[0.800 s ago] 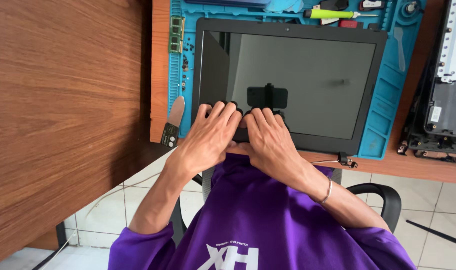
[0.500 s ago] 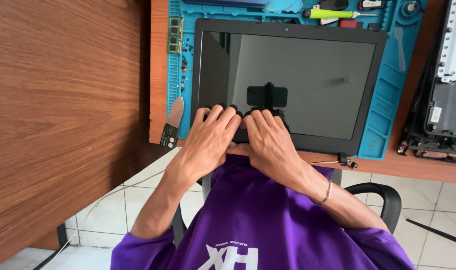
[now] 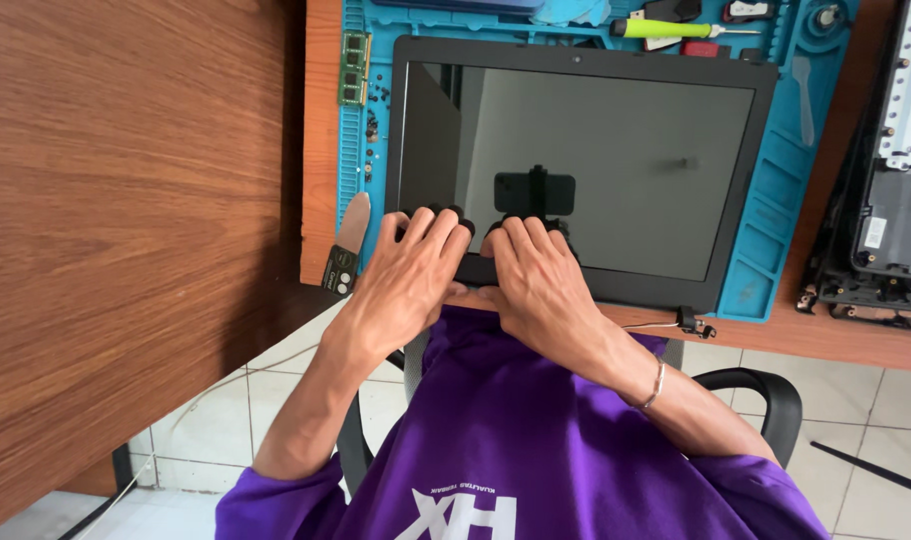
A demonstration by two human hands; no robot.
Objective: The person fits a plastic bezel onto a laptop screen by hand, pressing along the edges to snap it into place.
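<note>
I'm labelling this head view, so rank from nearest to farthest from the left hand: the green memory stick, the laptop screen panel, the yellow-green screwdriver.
From the left hand:
1. Laptop screen panel: under its fingertips, at the bottom edge.
2. Green memory stick: on the blue mat's left edge, above the hand.
3. Yellow-green screwdriver: top of the mat, far right.

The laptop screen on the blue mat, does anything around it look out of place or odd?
Yes. The screen panel lies flat on the blue mat, detached from any base, both hands pressing its near edge: left hand, right hand. Tiny screws lie loose beside a memory stick, and a thin cable dangles over the desk edge.
</note>
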